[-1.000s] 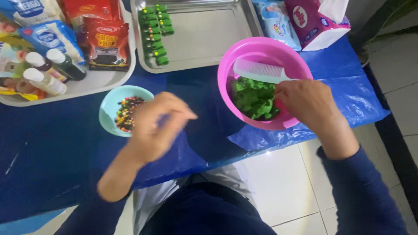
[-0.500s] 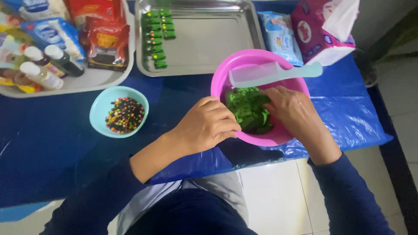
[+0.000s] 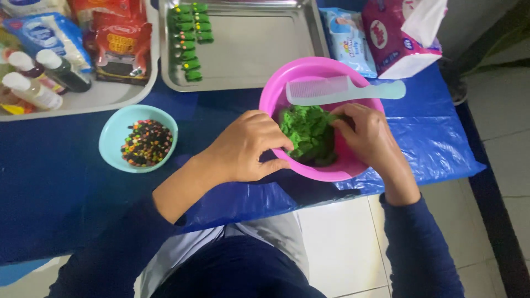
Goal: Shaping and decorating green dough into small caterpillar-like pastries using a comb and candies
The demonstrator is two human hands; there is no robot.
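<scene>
A pink bowl [image 3: 287,77] stands on the blue table cover and holds a lump of green dough [image 3: 307,132]. My left hand [image 3: 245,146] grips the bowl's near left rim, its fingertips touching the dough. My right hand [image 3: 369,135] is inside the bowl, fingers pinching the right side of the dough. A pale teal comb [image 3: 345,91] lies across the bowl's far rim.
A small teal bowl [image 3: 113,132] of coloured candy beads stands left of my hands. A steel tray [image 3: 259,49] with several small green pieces lies behind. Another tray [image 3: 83,99] at far left holds bottles and snack packets. Tissue packs [image 3: 395,36] sit at back right.
My left hand moved from near the teal bowl across to the pink bowl's rim. My right hand has dug into the green dough.
</scene>
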